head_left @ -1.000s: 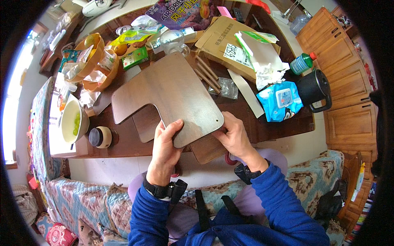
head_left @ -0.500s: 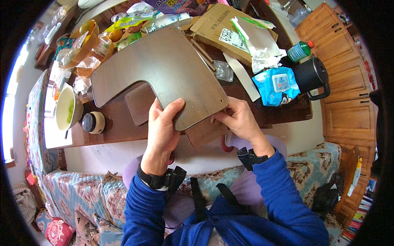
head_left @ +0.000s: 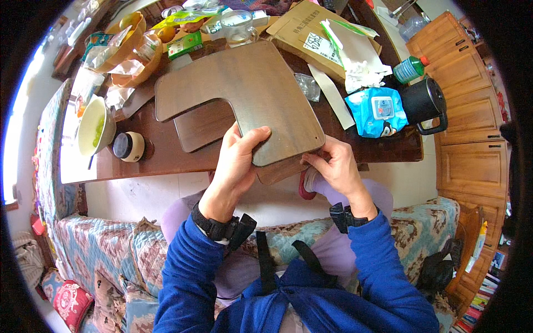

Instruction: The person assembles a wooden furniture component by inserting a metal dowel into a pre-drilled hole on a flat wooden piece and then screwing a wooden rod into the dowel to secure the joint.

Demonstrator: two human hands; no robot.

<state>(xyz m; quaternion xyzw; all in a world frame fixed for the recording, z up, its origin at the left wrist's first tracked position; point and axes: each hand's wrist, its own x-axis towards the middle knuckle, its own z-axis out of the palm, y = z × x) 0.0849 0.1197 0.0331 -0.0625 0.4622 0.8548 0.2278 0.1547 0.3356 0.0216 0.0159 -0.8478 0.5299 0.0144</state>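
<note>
A dark brown wooden board (head_left: pixel 266 94) with rounded corners and a curved cut-out tilts above the table's near edge. Small holes show near its right corner. Beneath it lies a second brown panel (head_left: pixel 201 131), visible through the cut-out and below the near edge. My left hand (head_left: pixel 236 158) grips the board's near arm, thumb on top and fingers hidden underneath. At the right corner, my right hand (head_left: pixel 337 166) is closed in a pinch just under the edge. What sits between its fingertips is too small or hidden to make out.
Around the boards on the table (head_left: pixel 161 166) are a bowl with green pieces (head_left: pixel 97 127), a cream jar with a dark lid (head_left: pixel 129 146), a blue wipes pack (head_left: pixel 377 114), a black mug (head_left: pixel 425 105), a cardboard box (head_left: pixel 300 36) and a glass cup (head_left: pixel 240 28). A patterned sofa (head_left: pixel 105 238) is behind.
Both hands and the board have shifted right in the picture, and the board's far edge sits lower, so the glass cup shows more fully. Both hands keep their places on the board.
</note>
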